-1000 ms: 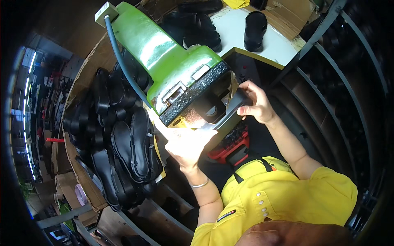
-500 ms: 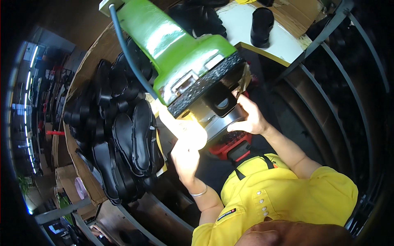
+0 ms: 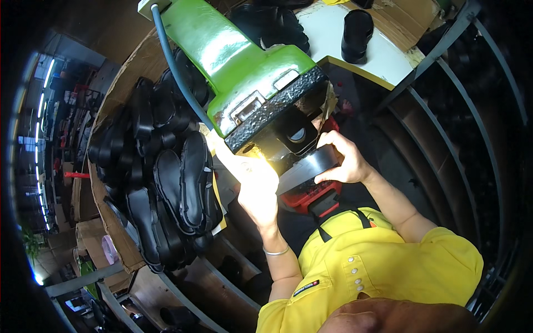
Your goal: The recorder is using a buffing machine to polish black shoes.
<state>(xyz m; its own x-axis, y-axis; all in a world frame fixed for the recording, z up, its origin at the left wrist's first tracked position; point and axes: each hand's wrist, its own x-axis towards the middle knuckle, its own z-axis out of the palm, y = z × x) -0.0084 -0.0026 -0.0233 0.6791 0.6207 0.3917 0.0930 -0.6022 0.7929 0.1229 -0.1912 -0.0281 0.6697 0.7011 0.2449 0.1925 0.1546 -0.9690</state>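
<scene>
Lower centre: we are gripping a black shoe sole (image 3: 308, 166) with our right hand (image 3: 341, 161), our left hand (image 3: 256, 183) grasping its near end under bright glare. Since a second ago, it has moved closer under the green machine (image 3: 244, 66). Left: stacked black soles (image 3: 166, 177).

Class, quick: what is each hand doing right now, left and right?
Left hand: under the green machine, washed out by its lamp; grip cannot be told.
Right hand: closed on a black sole held beneath the machine.
</scene>
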